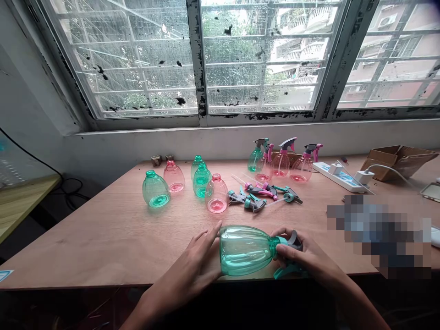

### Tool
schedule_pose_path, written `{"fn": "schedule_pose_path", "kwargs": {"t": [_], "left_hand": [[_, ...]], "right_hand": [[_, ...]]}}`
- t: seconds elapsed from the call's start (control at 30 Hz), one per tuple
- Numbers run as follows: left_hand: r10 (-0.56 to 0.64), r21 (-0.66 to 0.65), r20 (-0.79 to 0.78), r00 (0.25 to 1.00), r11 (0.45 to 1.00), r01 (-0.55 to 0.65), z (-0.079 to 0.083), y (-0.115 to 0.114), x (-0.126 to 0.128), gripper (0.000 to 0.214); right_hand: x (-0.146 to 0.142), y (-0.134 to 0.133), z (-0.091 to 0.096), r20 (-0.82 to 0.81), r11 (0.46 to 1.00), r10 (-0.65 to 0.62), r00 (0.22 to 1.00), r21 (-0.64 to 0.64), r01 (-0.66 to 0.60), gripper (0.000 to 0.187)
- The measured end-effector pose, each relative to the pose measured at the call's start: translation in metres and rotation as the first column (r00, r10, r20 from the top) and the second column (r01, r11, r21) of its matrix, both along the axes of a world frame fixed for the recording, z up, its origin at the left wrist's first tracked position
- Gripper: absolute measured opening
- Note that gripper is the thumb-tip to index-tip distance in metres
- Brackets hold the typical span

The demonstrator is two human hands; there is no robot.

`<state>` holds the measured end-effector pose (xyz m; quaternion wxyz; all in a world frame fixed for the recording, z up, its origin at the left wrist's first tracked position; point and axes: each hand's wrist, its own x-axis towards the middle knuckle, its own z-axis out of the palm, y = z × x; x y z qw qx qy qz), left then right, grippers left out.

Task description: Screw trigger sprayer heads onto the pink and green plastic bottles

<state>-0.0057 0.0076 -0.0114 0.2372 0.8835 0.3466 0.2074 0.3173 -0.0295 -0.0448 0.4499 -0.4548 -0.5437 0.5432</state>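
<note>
Spanning the space between the 2 hands, a clear green bottle (245, 251) lies on its side, its base toward the left fingers and its neck toward the right ones. The left hand (199, 256) cups the base, fingers at the upper edge and thumb below, in a loose hold. The right hand (304, 255) is closed around the neck end, its fingers and thumb grasping the grey and teal spray head (294, 242), whose teal trigger points down and toward the person. Whether the bottle touches the tabletop (113, 238) under the fingers, I cannot tell.

Just beyond the bottle, out past the fingertips of both hands, lies a pile of loose spray heads (254, 205) in grey, teal and pink, some with thin clear tubes. Farther out from the left fingers stand 5 bottles without heads: 3 green bottles (156, 190) and 2 pink bottles (217, 195). Well ahead of the right fingers, past the pile, 4 bottles with heads fitted (300, 168) stand close together, 1 green and 3 pink.

Ahead and to the right of the right fingers lie a white power strip (325, 174) with plugs in it and, beyond it, an open cardboard box (393, 162). Nearer, to the right of the right hand, a pixelated patch (381, 233) hides what is there.
</note>
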Motion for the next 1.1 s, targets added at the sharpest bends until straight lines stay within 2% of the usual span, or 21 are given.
{"fn": "schedule_pose_path", "kwargs": {"t": [0.27, 0.4, 0.53, 0.67, 0.8, 1.0, 1.1], "left_hand": [[0.01, 0.025, -0.016, 1.0, 1.0, -0.009, -0.0038, 0.0018, -0.0001, 0.083], [0.002, 0.011, -0.009, 1.0, 1.0, -0.002, -0.0028, 0.0012, 0.0008, 0.09], [0.036, -0.033, -0.019, 0.999, 0.999, -0.037, -0.0007, -0.0002, 0.0003, 0.107], [0.036, -0.043, -0.047, 0.998, 0.998, -0.038, -0.0009, -0.0006, -0.0011, 0.091], [0.032, -0.045, -0.003, 0.999, 0.998, -0.032, -0.0036, -0.0002, -0.0021, 0.082], [0.02, -0.064, 0.022, 1.0, 0.998, -0.018, -0.0038, 0.0003, -0.0021, 0.105], [0.032, -0.076, 0.018, 0.999, 0.997, -0.03, -0.0019, -0.0004, -0.002, 0.102]], "right_hand": [[0.0008, -0.0006, 0.0004, -0.016, 0.999, 0.041, 0.999, 0.003, -0.041, 0.039], [0.0016, -0.0002, -0.0019, -0.041, 0.999, 0.041, 0.998, 0.005, -0.04, 0.039], [0.0021, -0.0003, -0.0035, -0.046, 1.0, 0.031, 0.998, 0.0, -0.031, 0.039], [0.0024, 0.0003, -0.003, -0.029, 1.0, 0.019, 0.999, 0.001, -0.019, 0.04], [0.0022, 0.0011, -0.0019, -0.016, 1.0, 0.002, 1.0, 0.008, -0.002, 0.042], [0.0019, 0.0012, 0.0009, 0.002, 0.999, 0.024, 1.0, -0.022, -0.024, 0.039], [0.0016, 0.0012, 0.0026, 0.007, 0.999, 0.03, 1.0, -0.018, -0.029, 0.037]]}}
